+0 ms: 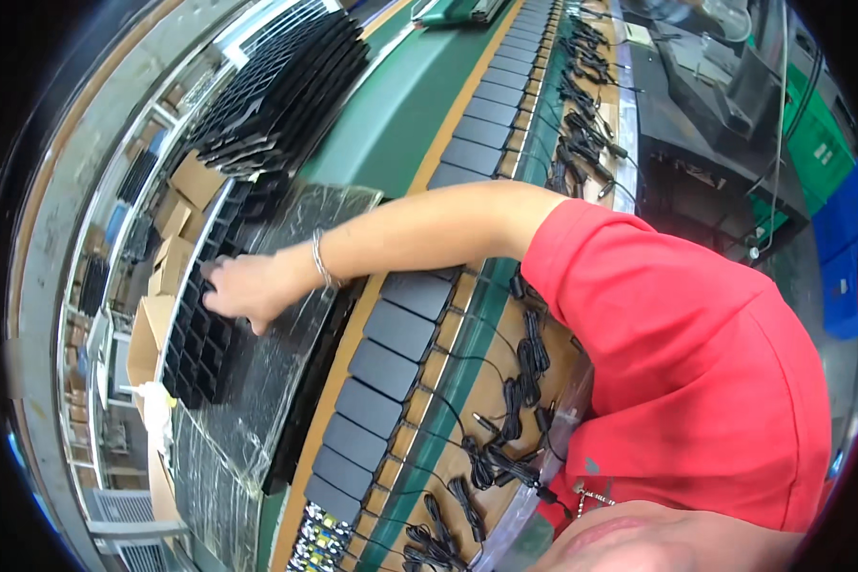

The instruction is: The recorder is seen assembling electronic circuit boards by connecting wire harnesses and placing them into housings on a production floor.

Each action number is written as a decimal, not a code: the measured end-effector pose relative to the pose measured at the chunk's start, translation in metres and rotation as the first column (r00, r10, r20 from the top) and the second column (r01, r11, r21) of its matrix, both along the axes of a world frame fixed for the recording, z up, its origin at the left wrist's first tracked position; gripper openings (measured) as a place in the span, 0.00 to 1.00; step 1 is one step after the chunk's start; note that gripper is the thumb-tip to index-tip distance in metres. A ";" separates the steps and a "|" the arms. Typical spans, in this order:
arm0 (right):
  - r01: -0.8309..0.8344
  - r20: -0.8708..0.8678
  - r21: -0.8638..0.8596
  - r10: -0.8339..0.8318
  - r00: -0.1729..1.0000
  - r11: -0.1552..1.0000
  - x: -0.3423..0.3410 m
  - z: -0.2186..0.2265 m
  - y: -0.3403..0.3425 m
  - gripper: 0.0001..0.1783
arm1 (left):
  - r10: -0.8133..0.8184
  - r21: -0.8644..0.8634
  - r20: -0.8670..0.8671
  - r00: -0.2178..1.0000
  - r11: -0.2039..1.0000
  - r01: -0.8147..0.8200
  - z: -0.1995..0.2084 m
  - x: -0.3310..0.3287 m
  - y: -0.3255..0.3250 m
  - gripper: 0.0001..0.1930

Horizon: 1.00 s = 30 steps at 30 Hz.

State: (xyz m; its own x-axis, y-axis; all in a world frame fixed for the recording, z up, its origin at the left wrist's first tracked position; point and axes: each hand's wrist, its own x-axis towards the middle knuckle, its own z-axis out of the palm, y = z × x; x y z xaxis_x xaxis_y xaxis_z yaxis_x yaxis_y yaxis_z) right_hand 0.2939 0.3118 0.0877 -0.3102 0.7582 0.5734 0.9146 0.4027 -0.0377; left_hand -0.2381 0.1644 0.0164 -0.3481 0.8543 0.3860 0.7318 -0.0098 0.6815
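Note:
My right hand (pixel 248 288), with a bracelet (pixel 322 262) on its wrist, reaches across to the left. It is palm down over a black grid tray (pixel 198 355) with many pockets. The fingers bend down at the tray, their tips partly hidden against the black plastic. What they grip, if anything, I cannot make out. The thumb points toward the near side. Beneath and beside the tray is a dark slab wrapped in clear plastic film (pixel 248 419). Below my forearm runs a long row of flat black adapter cases (pixel 388 329) with cords. My left hand is out of view.
A tall stack of black grid trays (pixel 281 91) stands at the far left beside the green belt (pixel 391 114). Coiled black cords (pixel 515 391) lie right of the cases. Bare circuit boards (pixel 319 539) sit at the row's near end. Cardboard boxes (pixel 150 338) are at left.

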 end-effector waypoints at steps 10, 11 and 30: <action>-0.470 0.396 0.325 0.333 0.856 0.821 -0.026 -0.023 -0.037 0.14 | -0.102 -0.010 -0.342 0.934 0.994 0.105 -0.019 -0.068 0.020 0.18; -0.477 0.261 0.279 0.412 0.873 0.833 -0.033 -0.022 -0.041 0.15 | -0.147 0.077 -0.384 0.911 0.979 0.190 -0.014 -0.070 0.012 0.16; -0.146 -0.146 -0.713 0.058 0.988 0.685 -0.031 0.097 -0.156 0.33 | -0.263 -0.047 -0.226 0.938 0.965 0.259 0.037 0.152 -0.031 0.27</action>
